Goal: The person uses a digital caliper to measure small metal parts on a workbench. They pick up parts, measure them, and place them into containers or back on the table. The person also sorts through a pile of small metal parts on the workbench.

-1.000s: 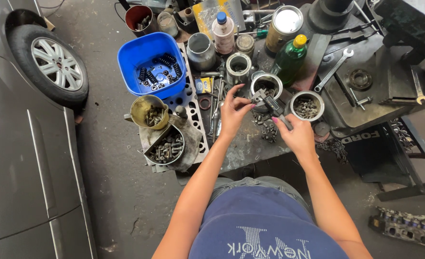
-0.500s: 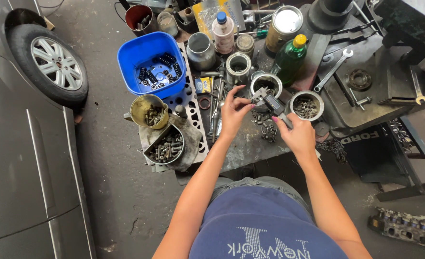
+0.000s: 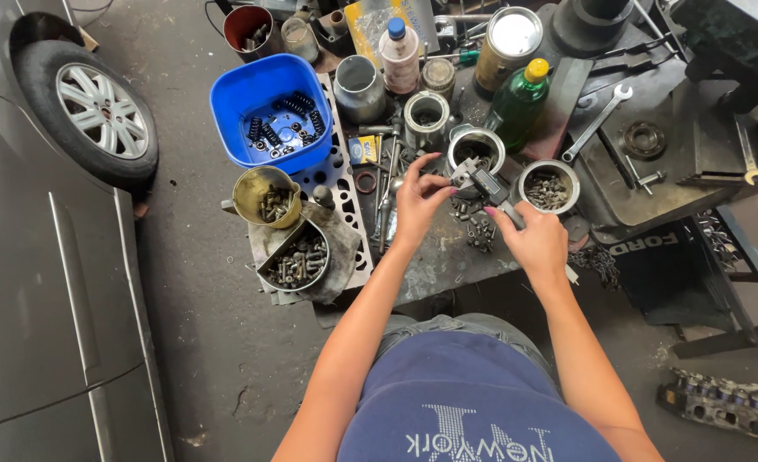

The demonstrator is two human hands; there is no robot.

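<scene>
At far left, a grey car [image 3: 28, 282] stands on the concrete floor, its front wheel [image 3: 97, 111] near the top corner. Beside it, a low counter [image 3: 447, 265] carries the work. On the counter's left part sit a blue tub [image 3: 225, 111] of dark springs, a brass-coloured cup [image 3: 263, 201] of bolts just below it, and a round tin [image 3: 297, 257] of bolts resting on a grey rag. A perforated metal plate [image 3: 345, 197] lies between these and the centre. The person's left hand [image 3: 417, 201] is at mid-counter, fingers curled and pinched at the left end of a caliper [image 3: 480, 181]. The caliper is held just above the counter surface, between the two hands, over a scatter of small bolts [image 3: 477, 227] and in front of an open metal can [image 3: 475, 147]. The right hand [image 3: 537, 244] is closed around the caliper's right end, thumb on top. Just right of the caliper stands a tin of small parts [image 3: 548, 188]. Behind are a green bottle [image 3: 517, 98] with a yellow cap and a large closed can [image 3: 509, 38]. Farther right, a wrench [image 3: 597, 124] lies on a dark metal block [image 3: 652, 171]. At lower right, an engine part [image 3: 721, 402] lies on the floor.
</scene>
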